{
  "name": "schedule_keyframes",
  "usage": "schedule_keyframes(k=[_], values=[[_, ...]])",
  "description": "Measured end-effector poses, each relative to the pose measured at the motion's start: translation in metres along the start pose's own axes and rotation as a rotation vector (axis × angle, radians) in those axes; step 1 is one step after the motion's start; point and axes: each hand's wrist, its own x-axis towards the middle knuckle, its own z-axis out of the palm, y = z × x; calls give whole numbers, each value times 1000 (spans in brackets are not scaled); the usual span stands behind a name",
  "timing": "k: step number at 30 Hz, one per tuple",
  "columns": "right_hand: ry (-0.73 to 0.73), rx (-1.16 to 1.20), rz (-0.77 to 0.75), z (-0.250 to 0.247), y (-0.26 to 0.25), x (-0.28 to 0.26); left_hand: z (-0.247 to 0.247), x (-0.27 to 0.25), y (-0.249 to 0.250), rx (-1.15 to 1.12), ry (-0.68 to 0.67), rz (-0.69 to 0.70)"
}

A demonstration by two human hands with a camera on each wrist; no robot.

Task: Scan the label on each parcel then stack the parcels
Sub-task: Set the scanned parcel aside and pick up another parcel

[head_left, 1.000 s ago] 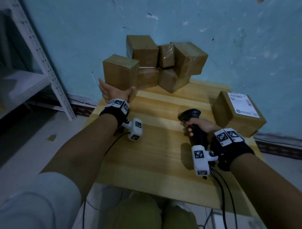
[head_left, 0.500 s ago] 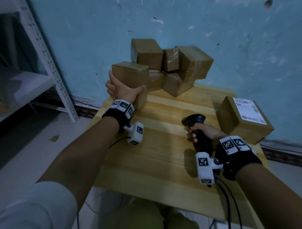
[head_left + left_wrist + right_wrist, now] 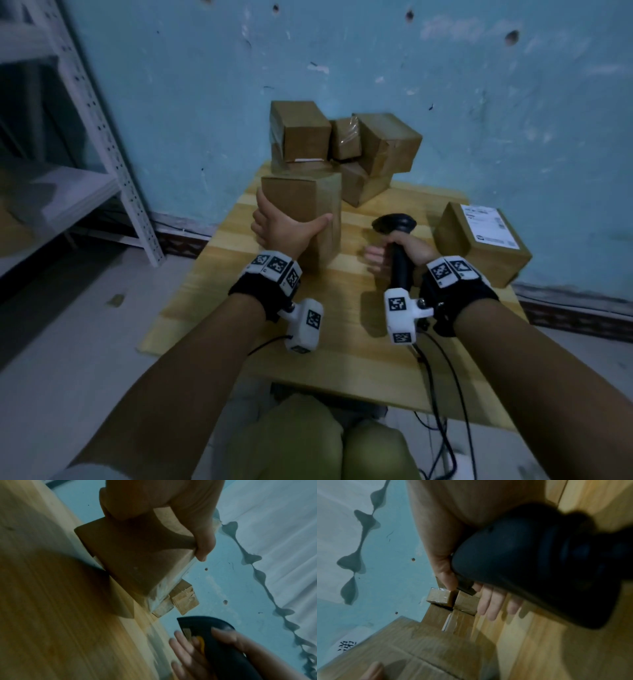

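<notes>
My left hand [image 3: 284, 229] grips a plain brown parcel [image 3: 303, 205] from its left side, thumb across the near face, holding it upright over the table's left half. In the left wrist view the thumb [image 3: 202, 536] wraps the parcel [image 3: 133, 561]. A white printed label [image 3: 346, 644] shows at one edge of the parcel [image 3: 406, 649] in the right wrist view. My right hand [image 3: 400, 251] holds a black scanner [image 3: 394, 222] by its handle just right of the parcel, some fingers [image 3: 489, 604] loosely extended. More parcels [image 3: 342, 144] are piled against the wall.
A labelled parcel [image 3: 479, 240] sits at the right edge of the wooden table [image 3: 342, 346]. A metal shelf [image 3: 102, 137] stands to the left. Cables [image 3: 442, 373] trail off the table's near right side. The blue wall [image 3: 376, 68] is right behind the pile.
My left hand closed round the parcel at the pile's left and drew it toward me, next to the scanner. The right hand stayed put and loosened some fingers.
</notes>
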Motion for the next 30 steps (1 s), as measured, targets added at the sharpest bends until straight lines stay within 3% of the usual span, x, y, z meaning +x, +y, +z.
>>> schedule_keyframes(k=[4, 9, 13, 19, 23, 25, 28, 30], values=[[40, 6, -114, 15, -9, -10, 0, -16, 2, -34, -56, -4], [19, 0, -106, 30, -5, -20, 3, -27, -2, 13, -128, 34], [85, -48, -119, 24, -3, -22, -9, -23, -6, -219, -213, 44], [89, -127, -99, 1, 9, 13, -10, -19, -6, -293, -115, 26], [94, -84, -95, 10, 4, -14, -8, -16, -7, -299, -69, 30], [81, -37, -86, 14, 3, -22, -7, -12, -8, -327, -143, 21], [50, 11, -111, 14, 2, -21, -6, -9, -11, -418, -373, -82], [33, 5, -130, 14, 2, -20, -7, -9, -15, -517, -436, -146]])
